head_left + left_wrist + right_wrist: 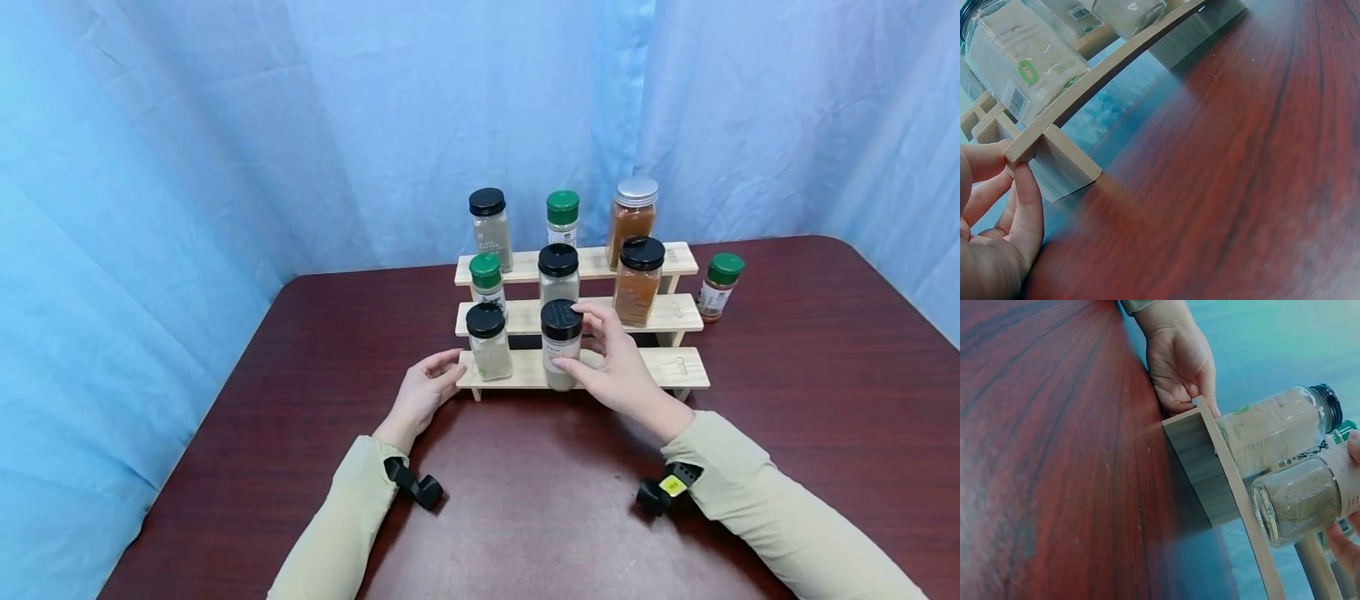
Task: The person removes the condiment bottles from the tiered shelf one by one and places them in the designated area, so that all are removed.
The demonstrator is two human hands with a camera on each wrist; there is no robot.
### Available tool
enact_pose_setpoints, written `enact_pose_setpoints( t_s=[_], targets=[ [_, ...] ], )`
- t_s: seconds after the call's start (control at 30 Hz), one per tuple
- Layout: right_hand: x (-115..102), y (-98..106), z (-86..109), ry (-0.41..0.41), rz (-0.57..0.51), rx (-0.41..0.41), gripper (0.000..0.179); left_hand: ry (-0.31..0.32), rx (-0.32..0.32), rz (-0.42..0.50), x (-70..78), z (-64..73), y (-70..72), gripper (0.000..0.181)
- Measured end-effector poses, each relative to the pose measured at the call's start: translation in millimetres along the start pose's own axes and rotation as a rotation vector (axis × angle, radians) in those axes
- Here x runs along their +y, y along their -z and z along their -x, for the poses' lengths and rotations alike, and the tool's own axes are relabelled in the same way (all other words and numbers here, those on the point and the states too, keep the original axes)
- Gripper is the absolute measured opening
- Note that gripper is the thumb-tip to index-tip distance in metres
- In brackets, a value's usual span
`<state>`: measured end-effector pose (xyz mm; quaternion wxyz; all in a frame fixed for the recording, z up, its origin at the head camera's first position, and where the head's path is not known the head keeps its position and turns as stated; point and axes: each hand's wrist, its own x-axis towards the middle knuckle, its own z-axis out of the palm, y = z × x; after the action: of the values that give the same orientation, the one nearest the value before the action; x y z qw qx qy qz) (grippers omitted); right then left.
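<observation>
My right hand [618, 375] grips a round glass spice jar [561, 327] with a black lid and pale label, thumb in front and fingers behind. In the right wrist view, greyish powder shows inside that spice jar [1300, 497]; its base is at the bottom tier, and whether it touches the wood I cannot tell. My left hand [422, 396] pinches the left end of the bottom tier of a three-tier wooden rack [525, 381]. The left wrist view shows thumb and finger of the left hand [1004, 231] on the tier's corner. Beside it stands a square black-lidded jar [490, 354].
On the middle tier are a green-lidded jar [487, 282], a black-lidded jar [558, 273] and an orange-brown jar [637, 287]. The top tier holds a black pepper jar [491, 233], a green-lidded jar [562, 221] and a silver-lidded jar [632, 221]. Another green-lidded jar [718, 287] stands right of the rack.
</observation>
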<state>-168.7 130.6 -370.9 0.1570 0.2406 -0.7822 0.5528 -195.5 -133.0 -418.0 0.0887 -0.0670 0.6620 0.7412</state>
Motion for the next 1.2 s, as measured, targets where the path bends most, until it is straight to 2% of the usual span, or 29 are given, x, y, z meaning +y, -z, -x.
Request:
enact_pose_setpoints(
  t_s=[0.27, 0.5, 0.73, 1.07, 1.2],
  targets=[
    [-2.1, 10.8, 7.2, 0.020, 0.026, -0.002, 0.070, 0.000, -0.004, 0.003, -0.2, 0.1, -0.5, 0.039],
    [-1.9, 19.0, 16.1, 0.007, 0.016, 0.007, 0.070, -0.009, -0.003, -0.005, 1.6, -0.4, -0.7, 0.039],
    [-5.3, 28.5, 24.8, -0.002, 0.065, 0.018, 0.071, 0.000, -0.001, 0.003, 2.2, 0.2, -2.0, 0.039],
    [-3.9, 51.4, 37.3, 0.072, 0.104, 0.046, 0.077, -0.004, 0.000, -0.002, 2.5, 0.3, -1.5, 0.039],
    [-3.8, 63.6, 46.1, 0.074, 0.121, 0.047, 0.079, -0.003, 0.006, -0.009, 1.0, 0.5, -0.9, 0.039]
  ],
)
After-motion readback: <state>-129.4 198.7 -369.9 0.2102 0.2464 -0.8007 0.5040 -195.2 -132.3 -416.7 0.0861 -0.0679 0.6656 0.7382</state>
